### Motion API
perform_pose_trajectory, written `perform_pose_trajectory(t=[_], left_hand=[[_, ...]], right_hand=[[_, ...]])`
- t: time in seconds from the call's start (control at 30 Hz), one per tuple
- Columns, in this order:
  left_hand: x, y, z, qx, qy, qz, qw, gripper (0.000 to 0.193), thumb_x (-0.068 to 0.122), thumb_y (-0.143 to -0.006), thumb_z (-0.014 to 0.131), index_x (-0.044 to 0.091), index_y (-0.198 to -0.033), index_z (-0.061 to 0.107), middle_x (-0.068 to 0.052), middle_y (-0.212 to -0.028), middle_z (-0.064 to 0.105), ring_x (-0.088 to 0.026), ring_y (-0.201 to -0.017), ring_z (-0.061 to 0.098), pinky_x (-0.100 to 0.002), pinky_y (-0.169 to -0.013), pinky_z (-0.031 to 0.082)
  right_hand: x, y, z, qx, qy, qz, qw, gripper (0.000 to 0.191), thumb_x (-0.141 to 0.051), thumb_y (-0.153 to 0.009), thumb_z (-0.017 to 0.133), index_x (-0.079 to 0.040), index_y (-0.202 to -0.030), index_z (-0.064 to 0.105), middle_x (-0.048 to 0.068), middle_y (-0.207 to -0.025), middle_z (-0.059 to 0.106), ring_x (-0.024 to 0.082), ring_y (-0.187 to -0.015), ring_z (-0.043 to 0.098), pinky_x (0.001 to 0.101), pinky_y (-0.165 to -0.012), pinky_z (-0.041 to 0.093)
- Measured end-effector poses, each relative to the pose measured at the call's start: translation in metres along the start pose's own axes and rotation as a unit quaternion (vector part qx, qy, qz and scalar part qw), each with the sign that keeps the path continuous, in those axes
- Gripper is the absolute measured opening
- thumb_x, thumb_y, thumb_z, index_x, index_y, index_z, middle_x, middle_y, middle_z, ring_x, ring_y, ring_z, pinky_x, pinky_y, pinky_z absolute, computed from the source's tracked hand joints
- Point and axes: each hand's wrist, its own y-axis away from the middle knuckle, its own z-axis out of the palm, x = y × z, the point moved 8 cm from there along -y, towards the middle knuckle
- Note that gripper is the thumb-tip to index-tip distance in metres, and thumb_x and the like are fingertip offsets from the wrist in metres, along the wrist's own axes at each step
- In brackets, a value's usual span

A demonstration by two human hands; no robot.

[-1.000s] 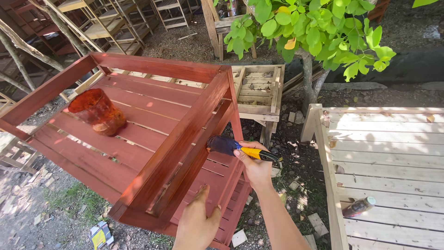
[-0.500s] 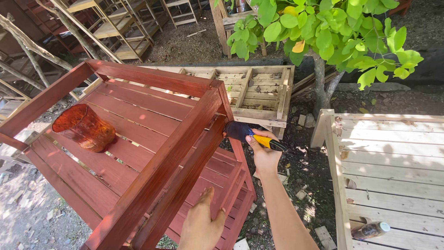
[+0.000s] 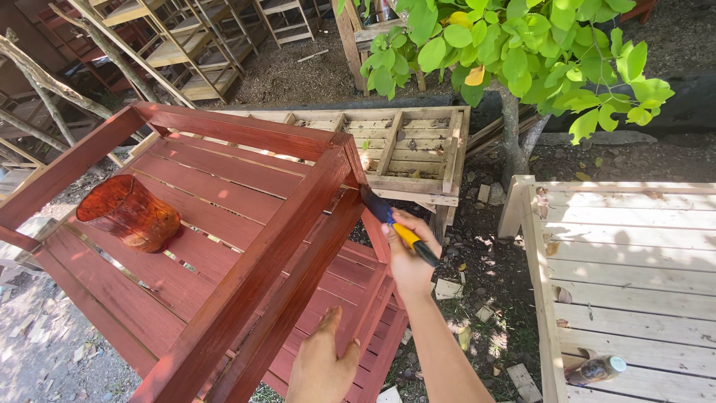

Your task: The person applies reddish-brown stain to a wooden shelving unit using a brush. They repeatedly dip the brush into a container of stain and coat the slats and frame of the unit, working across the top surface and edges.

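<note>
Brush (image 3: 377,205) moved up rail (image 3: 298,224) | bristles hidden | left hand (image 3: 322,362) cropped

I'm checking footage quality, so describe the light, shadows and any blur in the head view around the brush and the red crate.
Head view: hard sunlight, dappled by the leafy tree. Glare on the red-stained crate rail. The unpainted slatted bench is bright, nearly washed out. Leaf shadows fall on the ground. The paintbrush in the right hand is sharp; the left hand is slightly soft. Wide-angle bending at the edges.
</note>
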Motion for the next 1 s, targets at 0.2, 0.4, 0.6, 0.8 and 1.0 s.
perform_pose_trajectory(t=[0.2, 0.4, 0.6, 0.8, 1.0], left_hand=[[-0.002, 0.002, 0.004, -0.024, -0.008, -0.002, 1.000, 0.074, 0.019, -0.092, 0.061, 0.004, -0.157, 0.029, -0.014, -0.162, 0.032, -0.022, -0.154, 0.027, -0.035, -0.127, 0.021], [-0.009, 0.000, 0.004, -0.024, 0.007, -0.004, 1.000, 0.074, 0.018, -0.092, 0.061, 0.004, -0.157, 0.030, -0.013, -0.162, 0.033, -0.021, -0.153, 0.027, -0.034, -0.127, 0.022], [-0.013, -0.006, 0.008, -0.021, 0.006, -0.002, 1.000, 0.073, 0.018, -0.091, 0.062, 0.004, -0.155, 0.030, -0.014, -0.162, 0.032, -0.021, -0.153, 0.027, -0.034, -0.127, 0.023], [-0.018, -0.005, 0.009, -0.002, 0.021, 0.001, 1.000, 0.076, 0.019, -0.089, 0.064, 0.006, -0.158, 0.033, -0.015, -0.160, 0.035, -0.022, -0.152, 0.031, -0.034, -0.125, 0.025], [-0.027, 0.003, 0.004, 0.026, 0.038, 0.037, 0.998, 0.075, 0.019, -0.087, 0.065, 0.002, -0.155, 0.038, -0.018, -0.156, 0.041, -0.025, -0.150, 0.035, -0.035, -0.123, 0.029]], right_hand=[[-0.015, 0.036, 0.000, -0.084, 0.015, 0.053, 0.995, 0.020, 0.000, -0.085, 0.080, -0.002, -0.104, 0.075, 0.015, -0.117, 0.075, 0.019, -0.102, 0.072, 0.0293, -0.087, 0.061], [-0.015, 0.017, -0.023, -0.003, 0.044, 0.017, 0.999, 0.020, 0.000, -0.086, 0.079, -0.002, -0.104, 0.071, 0.013, -0.117, 0.073, 0.017, -0.106, 0.071, 0.0285, -0.093, 0.060], [0.006, -0.022, -0.007, 0.047, 0.107, -0.001, 0.993, 0.020, 0.001, -0.088, 0.079, 0.000, -0.106, 0.070, 0.012, -0.114, 0.073, 0.017, -0.106, 0.069, 0.0289, -0.095, 0.057], [0.007, -0.004, 0.009, 0.024, 0.045, -0.036, 0.998, 0.020, 0.002, -0.088, 0.079, 0.000, -0.105, 0.070, 0.011, -0.115, 0.072, 0.017, -0.109, 0.068, 0.0291, -0.097, 0.057], [0.003, 0.060, 0.009, 0.007, 0.068, 0.085, 0.994, 0.019, -0.003, -0.084, 0.080, -0.004, -0.101, 0.072, 0.010, -0.112, 0.075, 0.016, -0.094, 0.070, 0.0275, -0.079, 0.058]])
